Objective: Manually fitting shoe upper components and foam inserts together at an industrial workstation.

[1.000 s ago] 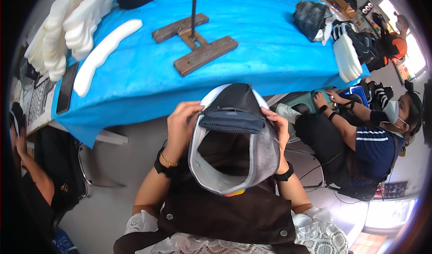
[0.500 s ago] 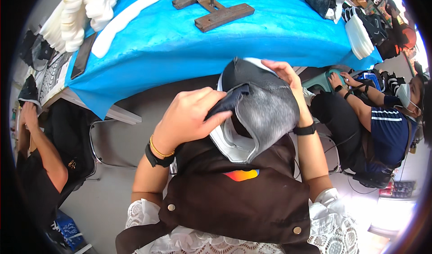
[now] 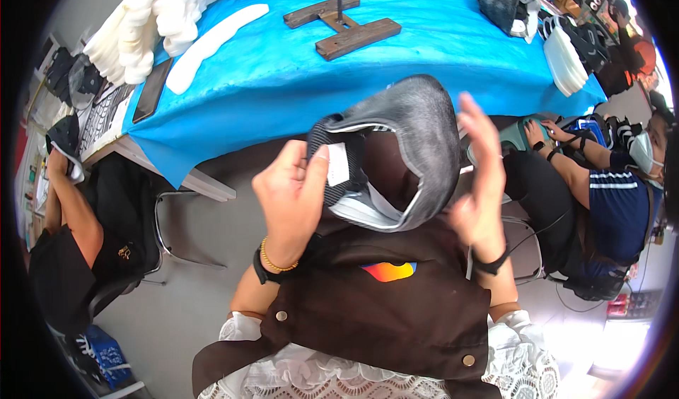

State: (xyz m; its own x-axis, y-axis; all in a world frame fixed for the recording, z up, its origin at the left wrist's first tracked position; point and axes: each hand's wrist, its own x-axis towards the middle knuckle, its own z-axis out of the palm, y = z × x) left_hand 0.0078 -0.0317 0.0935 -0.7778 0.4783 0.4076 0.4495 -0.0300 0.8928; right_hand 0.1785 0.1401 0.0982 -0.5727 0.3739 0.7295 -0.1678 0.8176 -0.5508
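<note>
A washed grey-black cap [image 3: 433, 141] hangs above my lap, tilted so that its hollow inside and pale inner band show. My left hand [image 3: 288, 190] pinches its dark left edge between thumb and fingers, beside a small white label [image 3: 339, 164] on the cap. Just off the cap's right side, my right hand [image 3: 482, 180] is open with fingers stretched upward, slightly smeared by motion. Whether its lower part touches the cap I cannot tell.
A blue-covered table [image 3: 276, 88] ahead bears a wooden stand base [image 3: 357, 38], a white curved foam strip [image 3: 212, 49], stacked white pieces [image 3: 127, 38] and another dark cap [image 3: 506, 6]. Co-workers sit at left and right, one holding a dark cap [image 3: 64, 141].
The cap has turned, so its opening now shows more. My right hand has come off it and opened. My left hand has shifted slightly lower and keeps hold of the edge.
</note>
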